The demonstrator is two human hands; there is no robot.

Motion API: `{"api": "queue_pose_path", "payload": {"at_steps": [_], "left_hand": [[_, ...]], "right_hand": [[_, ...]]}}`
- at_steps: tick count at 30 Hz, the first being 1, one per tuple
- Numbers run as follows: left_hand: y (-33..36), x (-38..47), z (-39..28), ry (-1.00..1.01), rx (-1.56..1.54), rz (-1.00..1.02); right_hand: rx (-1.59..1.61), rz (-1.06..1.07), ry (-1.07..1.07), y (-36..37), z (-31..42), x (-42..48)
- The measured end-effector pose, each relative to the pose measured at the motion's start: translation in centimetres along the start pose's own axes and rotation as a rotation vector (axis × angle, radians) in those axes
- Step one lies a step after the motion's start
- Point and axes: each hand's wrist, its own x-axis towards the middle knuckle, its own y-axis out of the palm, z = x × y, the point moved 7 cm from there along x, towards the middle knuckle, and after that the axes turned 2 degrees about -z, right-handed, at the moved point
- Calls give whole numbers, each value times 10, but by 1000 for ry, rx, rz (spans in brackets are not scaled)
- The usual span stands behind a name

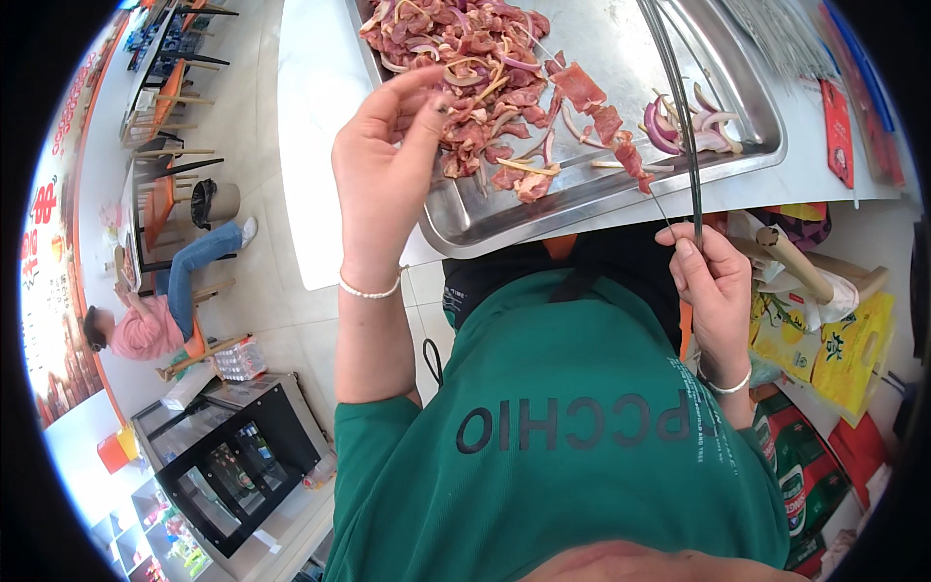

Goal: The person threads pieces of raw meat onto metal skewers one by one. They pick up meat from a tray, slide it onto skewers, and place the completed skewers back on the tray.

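Note:
A steel tray (509,231) on the white table holds a heap of raw sliced meat (502,94) with onion strips. My left hand (396,138) is at the heap's near left edge, thumb and fingers curled near each other; whether a piece is between the fingertips cannot be told. In my right hand (709,280) are several thin metal skewers (684,116). One of them, a loaded skewer (663,207), slants away to the left over the tray and carries several pieces of meat (607,124). Sliced red onion (691,124) lies at the tray's right side, partly behind the bare skewers.
More metal skewers (778,33) lie right of the tray, beside a red packet (838,134). Below the table edge at right are a wooden stool (793,262) and a yellow bag (836,356). A seated person (156,320), chairs and a waste bin (222,201) are at far left.

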Motion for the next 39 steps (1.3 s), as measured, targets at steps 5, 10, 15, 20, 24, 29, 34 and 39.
{"api": "queue_pose_path", "payload": {"at_steps": [5,10,15,20,24,29,34,39], "left_hand": [[39,-3,-13,500,696,162],[70,4,-2,664,1032,261],[56,14,1,431,783,315],[17,22,20,-156,-184,268],[14,16,20,-301,-504,212],[-6,22,10,-103,-461,137],[-3,15,-8,80,94,28],[32,5,-42,754,882,38]], "right_hand": [[8,-36,4,-5,3,-2],[19,-5,-4,-5,0,-4],[36,-15,-7,-8,0,-5],[26,6,-10,-10,-2,-4],[-12,31,-10,-4,1,-3],[-4,6,-3,-7,1,-5],[-16,-1,-4,-8,4,-5],[-2,-10,-5,-6,4,-4]]}}
